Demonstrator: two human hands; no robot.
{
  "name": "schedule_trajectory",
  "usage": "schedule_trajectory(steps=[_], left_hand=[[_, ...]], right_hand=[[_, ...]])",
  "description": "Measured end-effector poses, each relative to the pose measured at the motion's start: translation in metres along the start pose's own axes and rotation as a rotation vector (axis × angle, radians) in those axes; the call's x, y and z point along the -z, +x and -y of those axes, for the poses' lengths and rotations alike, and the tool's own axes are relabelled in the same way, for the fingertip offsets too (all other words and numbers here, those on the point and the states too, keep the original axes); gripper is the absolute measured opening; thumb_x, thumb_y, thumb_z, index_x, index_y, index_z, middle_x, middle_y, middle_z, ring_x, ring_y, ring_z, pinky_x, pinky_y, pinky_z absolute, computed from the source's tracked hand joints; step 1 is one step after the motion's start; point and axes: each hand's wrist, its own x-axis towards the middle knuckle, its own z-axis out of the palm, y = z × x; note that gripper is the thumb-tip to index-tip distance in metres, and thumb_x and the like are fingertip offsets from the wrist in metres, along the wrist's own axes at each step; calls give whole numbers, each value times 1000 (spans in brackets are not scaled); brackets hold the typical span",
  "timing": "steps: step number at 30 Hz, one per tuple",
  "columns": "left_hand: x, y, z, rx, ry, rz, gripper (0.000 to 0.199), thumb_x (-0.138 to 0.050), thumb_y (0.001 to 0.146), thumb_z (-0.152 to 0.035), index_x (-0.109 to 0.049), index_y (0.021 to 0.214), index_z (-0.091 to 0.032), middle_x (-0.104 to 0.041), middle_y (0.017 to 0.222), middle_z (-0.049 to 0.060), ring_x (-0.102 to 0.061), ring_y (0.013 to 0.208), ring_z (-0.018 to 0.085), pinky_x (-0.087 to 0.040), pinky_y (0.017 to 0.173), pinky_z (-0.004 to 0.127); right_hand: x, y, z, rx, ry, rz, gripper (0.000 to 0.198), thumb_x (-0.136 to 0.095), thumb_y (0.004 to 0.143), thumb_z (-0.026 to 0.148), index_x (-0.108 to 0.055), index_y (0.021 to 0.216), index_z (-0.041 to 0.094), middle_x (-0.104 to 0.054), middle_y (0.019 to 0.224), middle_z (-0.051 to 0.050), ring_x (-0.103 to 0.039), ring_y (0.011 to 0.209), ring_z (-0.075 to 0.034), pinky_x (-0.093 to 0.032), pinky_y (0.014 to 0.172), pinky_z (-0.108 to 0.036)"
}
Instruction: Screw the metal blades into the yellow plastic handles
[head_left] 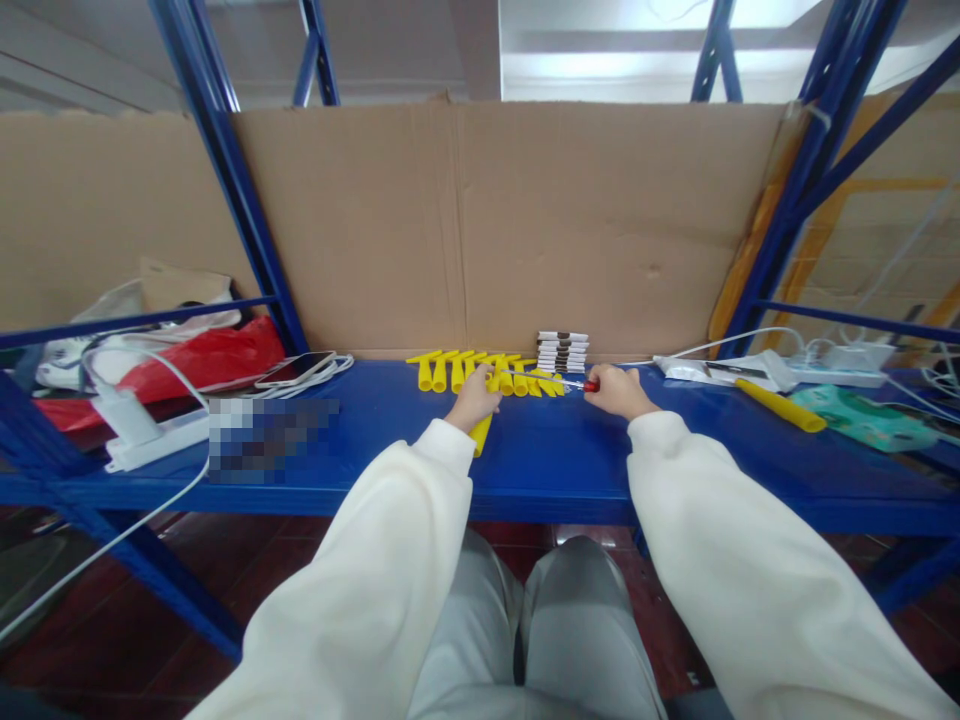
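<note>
A tall cardboard panel is set behind the blue surface, on which a row of yellow pieces is laid out. At the near side of that row, a yellow piece is held in the grip of the left hand, while a thin red-handled tool is clasped in the right hand, its metal shaft pointed toward the left.

One screwdriver, two grips, two power strips

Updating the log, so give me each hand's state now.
Left hand: closed, holding a yellow piece.
Right hand: closed, holding a red-handled tool with a slim shaft.
</note>
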Motion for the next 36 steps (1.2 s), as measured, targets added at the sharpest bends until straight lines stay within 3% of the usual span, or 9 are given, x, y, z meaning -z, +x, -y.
schedule_trajectory(steps=[5,12,20,26,32,36], left_hand=[[0,0,0,10,11,-15,55,-68,81,-3,-59,134,-18,-61,135,14,-65,55,6,-48,49,16],[-1,2,4,-2,0,-8,56,-64,81,-3,-57,135,-17,-59,139,16,-63,52,5,-48,49,16],[0,0,0,-1,18,-14,55,-67,80,-4,-59,133,-17,-61,135,15,-64,52,6,-48,47,17],[0,-1,-1,1,22,-16,56,-68,79,-4,-58,133,-17,-62,134,14,-66,57,7,-50,48,16],[-1,1,1,-3,18,-22,55,-68,79,-3,-60,132,-17,-61,134,15,-68,58,10,-50,49,19],[-1,1,1,-4,20,-14,54,-67,80,-3,-60,132,-17,-61,134,14,-65,56,7,-49,47,17]], right_hand=[[1,-1,2,-33,6,28,14,-58,79,21,-62,93,22,-75,93,-9,-68,89,-26,-38,69,-30],[-2,1,0,-5,1,34,12,-56,79,24,-62,89,21,-75,92,-7,-67,92,-27,-38,80,-35],[-1,0,1,-12,11,67,13,-59,78,21,-64,90,21,-75,91,-9,-68,85,-24,-39,66,-28],[1,0,2,-2,-31,44,17,-56,80,21,-66,93,21,-76,97,-9,-68,95,-27,-43,80,-34],[2,-2,4,-6,-54,47,15,-58,80,20,-64,94,22,-76,97,-10,-69,91,-25,-41,69,-29],[2,-3,5,-20,-48,101,16,-56,81,20,-64,95,21,-75,97,-11,-69,92,-26,-42,71,-30]])
